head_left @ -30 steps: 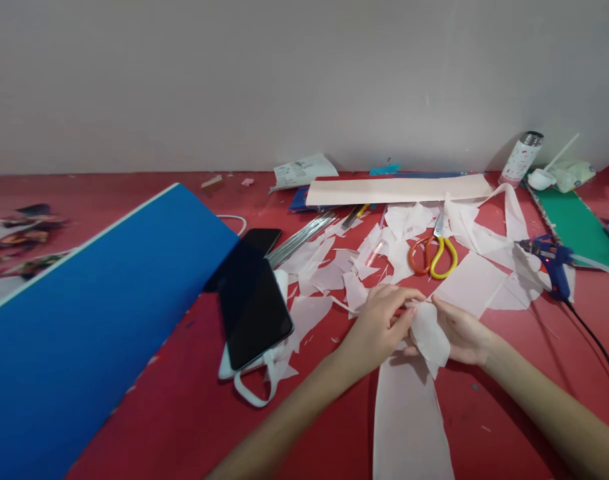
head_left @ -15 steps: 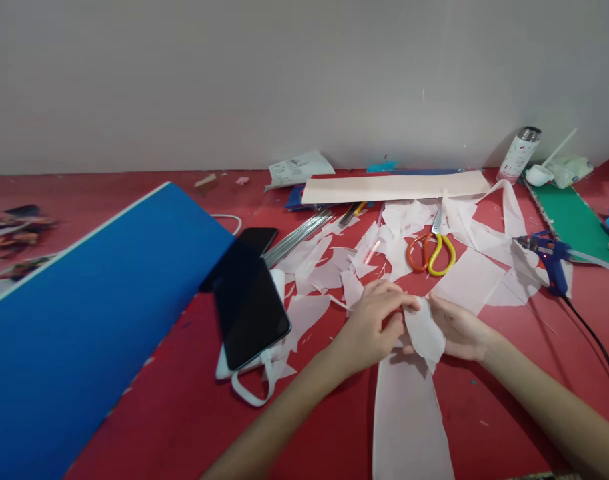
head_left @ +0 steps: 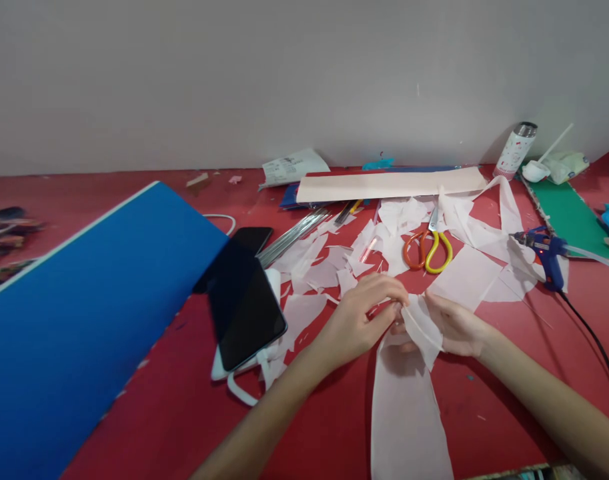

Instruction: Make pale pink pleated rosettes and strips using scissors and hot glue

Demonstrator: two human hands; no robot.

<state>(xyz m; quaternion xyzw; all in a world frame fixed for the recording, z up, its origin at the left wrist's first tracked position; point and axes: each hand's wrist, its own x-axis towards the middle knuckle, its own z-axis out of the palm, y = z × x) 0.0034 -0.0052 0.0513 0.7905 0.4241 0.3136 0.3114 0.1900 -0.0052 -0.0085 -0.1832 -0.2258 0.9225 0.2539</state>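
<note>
A small piece of thin white paper (head_left: 424, 331) is held between my two hands. With thumb and fingertips, my left hand (head_left: 367, 313) pinches its left edge. My right hand (head_left: 457, 325) supports it from the right, its fingers curled behind and partly hidden by the paper. Beneath the hands, a long pale strip of the same thin paper (head_left: 409, 413) runs toward the table's front edge; whether it joins the held piece I cannot tell. Just beyond lie scissors (head_left: 429, 250) with one orange and one yellow handle loop, and a square pale sheet (head_left: 467, 277).
Paper scraps (head_left: 304, 260) cover the middle of the red table (head_left: 194, 413). To the left are a phone (head_left: 247, 310) and a blue board (head_left: 109, 293). A corded blue glue gun (head_left: 549, 257) stands at right, near a bottle (head_left: 515, 152). Metal wires (head_left: 291, 233) lie behind the phone.
My left fingers have shifted on the edge of the small paper, which now shows a fold or crease. The whole view has moved slightly.
</note>
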